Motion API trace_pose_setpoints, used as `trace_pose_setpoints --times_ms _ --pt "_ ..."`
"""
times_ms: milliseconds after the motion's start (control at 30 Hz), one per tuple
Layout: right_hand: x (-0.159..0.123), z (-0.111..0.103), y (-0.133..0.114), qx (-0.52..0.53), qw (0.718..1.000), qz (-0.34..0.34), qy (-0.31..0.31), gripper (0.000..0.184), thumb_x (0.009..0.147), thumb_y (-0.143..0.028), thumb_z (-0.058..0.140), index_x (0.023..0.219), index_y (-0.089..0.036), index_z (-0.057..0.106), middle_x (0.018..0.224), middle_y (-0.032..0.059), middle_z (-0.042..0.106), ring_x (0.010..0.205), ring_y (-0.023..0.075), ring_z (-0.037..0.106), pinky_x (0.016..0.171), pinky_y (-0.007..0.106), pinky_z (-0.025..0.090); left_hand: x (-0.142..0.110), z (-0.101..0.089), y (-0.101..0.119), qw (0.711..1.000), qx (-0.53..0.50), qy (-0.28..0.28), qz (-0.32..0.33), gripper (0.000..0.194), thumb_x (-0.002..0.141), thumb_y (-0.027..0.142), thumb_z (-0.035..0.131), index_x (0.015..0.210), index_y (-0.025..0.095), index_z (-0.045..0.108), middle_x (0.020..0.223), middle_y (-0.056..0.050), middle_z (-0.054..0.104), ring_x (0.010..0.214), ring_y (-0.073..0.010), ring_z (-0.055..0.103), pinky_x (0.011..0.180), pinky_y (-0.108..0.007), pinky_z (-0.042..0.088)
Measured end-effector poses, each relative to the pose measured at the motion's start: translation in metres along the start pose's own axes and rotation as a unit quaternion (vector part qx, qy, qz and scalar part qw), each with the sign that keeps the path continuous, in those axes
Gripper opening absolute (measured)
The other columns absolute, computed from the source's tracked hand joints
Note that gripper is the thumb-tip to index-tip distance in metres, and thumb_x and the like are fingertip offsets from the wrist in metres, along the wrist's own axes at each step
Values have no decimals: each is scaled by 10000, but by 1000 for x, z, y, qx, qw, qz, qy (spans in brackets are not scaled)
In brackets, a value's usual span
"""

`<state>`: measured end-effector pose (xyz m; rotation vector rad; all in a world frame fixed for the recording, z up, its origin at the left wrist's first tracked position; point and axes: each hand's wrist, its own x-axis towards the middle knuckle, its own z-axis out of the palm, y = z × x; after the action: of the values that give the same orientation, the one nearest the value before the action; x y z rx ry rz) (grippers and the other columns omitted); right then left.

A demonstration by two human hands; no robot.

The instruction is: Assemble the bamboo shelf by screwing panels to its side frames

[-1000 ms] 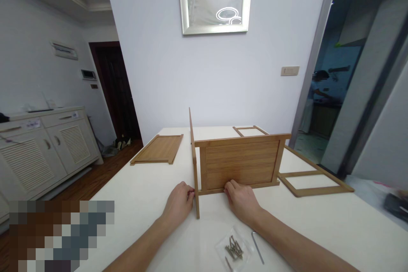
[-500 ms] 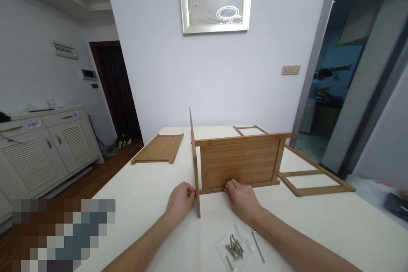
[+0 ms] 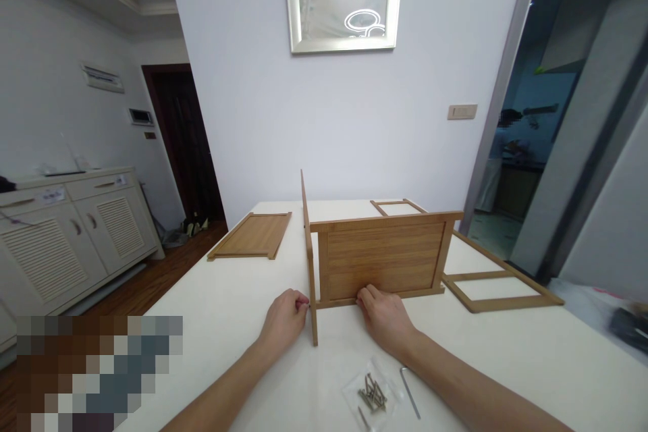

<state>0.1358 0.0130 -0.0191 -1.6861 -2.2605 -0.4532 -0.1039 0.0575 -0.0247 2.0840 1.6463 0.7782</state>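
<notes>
Left hand [image 3: 286,317] pinches at the upright piece [image 3: 310,263], on what I can't tell; right hand [image 3: 382,314] grips the panel [image 3: 385,253]; work looks unfinished, flat panel [image 3: 256,236] loose.

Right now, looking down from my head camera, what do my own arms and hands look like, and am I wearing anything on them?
Your left hand and right hand are bare, without gloves. Both forearms are uncovered as far as the picture shows, with no sleeve, watch or bracelet visible. No ring shows, though some fingers are partly hidden.
</notes>
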Motion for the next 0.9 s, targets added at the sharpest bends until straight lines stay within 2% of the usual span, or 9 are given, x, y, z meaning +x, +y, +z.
trace_pose_setpoints --times_ms 233,900 --pt "0 0 0 3 1000 0 1 174 955 -173 417 882 -188 575 872 32 669 699 151 596 579 293 269 -2 -1 -2 999 34 2 19 216 880 158 463 835 178 673 830 -45 656 819 -184 608 703 -265 376" --pt "0 -3 -1 1 1000 4 -15 180 957 -165 409 896 -184 579 884 46 665 720 153 605 582 280 300 -2 2 -2 999 28 -8 22 149 833 128 540 749 186 649 795 -24 658 786 -167 601 684 -248 363"
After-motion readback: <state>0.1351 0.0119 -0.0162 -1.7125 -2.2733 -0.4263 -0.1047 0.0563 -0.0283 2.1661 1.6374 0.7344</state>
